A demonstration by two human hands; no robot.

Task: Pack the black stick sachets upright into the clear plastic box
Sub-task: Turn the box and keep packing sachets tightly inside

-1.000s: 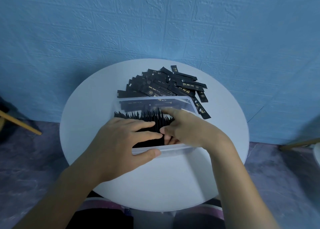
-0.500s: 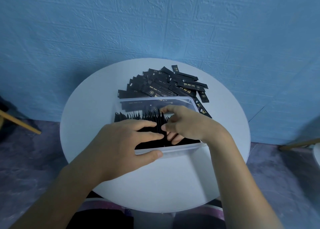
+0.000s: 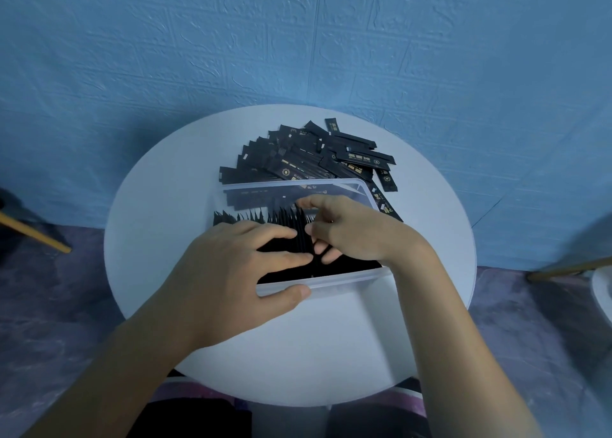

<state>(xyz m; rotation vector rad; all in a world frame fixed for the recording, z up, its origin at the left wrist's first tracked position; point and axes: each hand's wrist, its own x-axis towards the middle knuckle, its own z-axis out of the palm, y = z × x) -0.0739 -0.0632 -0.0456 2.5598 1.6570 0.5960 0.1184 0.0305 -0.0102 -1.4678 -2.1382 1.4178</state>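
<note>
The left hand (image 3: 231, 272) lies flat on the standing sachets (image 3: 291, 220), thumb against the box (image 3: 347, 280); the right hand (image 3: 357, 232) has tucked its fingers among them, grip unclear; the row is tightening; box mid-table (image 3: 298, 355), loose pile (image 3: 314, 159) at the far edge.

Surface: a round white counter (image 3: 331, 338), smooth and plain.
Middle: a clear rectangular box (image 3: 347, 280) sits on the counter, its long sides running left to right.
Far side: loose black sachets (image 3: 308, 159) lie flat in a criss-crossed heap, right up against the box's far wall.
Right of box: a few sachets from the heap trail past the box's far right corner.
</note>
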